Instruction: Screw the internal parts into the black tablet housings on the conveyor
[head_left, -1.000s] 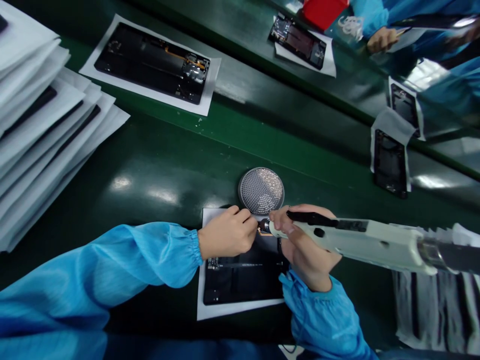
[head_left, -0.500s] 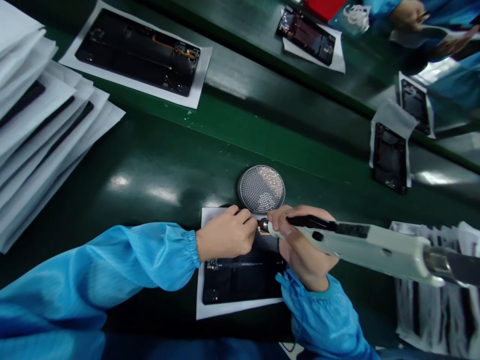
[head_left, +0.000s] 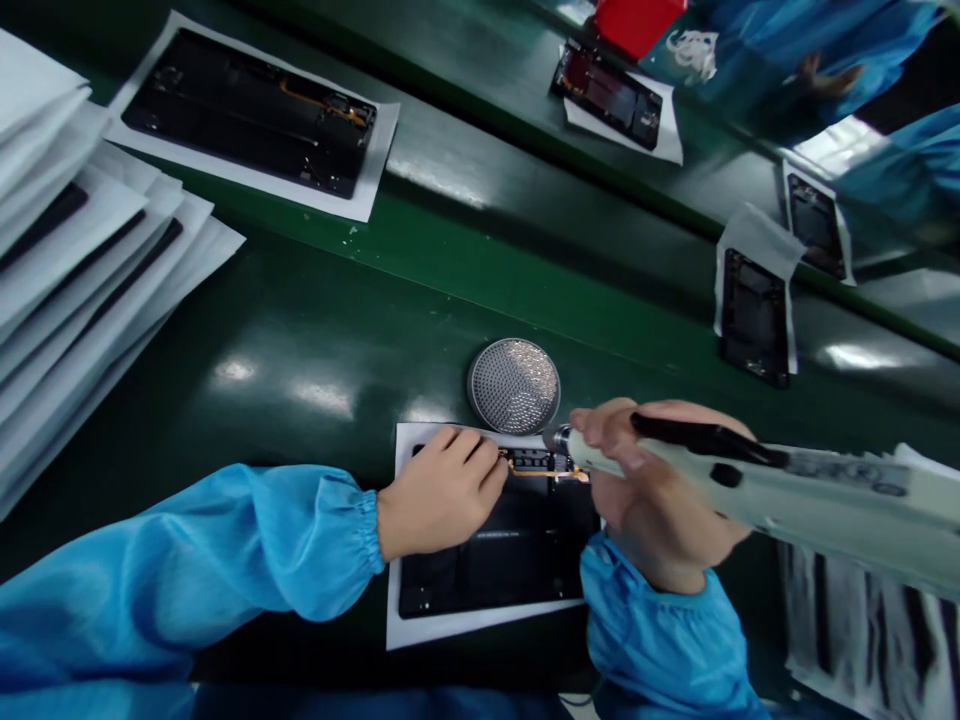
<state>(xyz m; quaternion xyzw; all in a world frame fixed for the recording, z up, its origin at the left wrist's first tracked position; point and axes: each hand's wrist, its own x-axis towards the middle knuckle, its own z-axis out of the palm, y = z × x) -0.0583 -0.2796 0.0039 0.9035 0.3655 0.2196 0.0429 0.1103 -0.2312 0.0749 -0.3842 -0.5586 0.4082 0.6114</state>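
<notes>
One black device [head_left: 517, 580] lies just your side of the round dish [head_left: 514, 387]. Your left hand [head_left: 444, 492] rests curled on it, grasp unclear; your right hand [head_left: 660, 490] grips a screwdriver [head_left: 817, 500], tip beside the dish. You seem mid-screwdriving; the next move likely needs steady alignment.

Green bench [head_left: 322, 310]: items found on surface

The glossy surface carried a round dish [head_left: 514, 388], just beyond a white sheet [head_left: 393, 600]. A left paper stack [head_left: 82, 285] and a right paper stack [head_left: 855, 615] stood well apart on either side, the latter partly hidden.
</notes>
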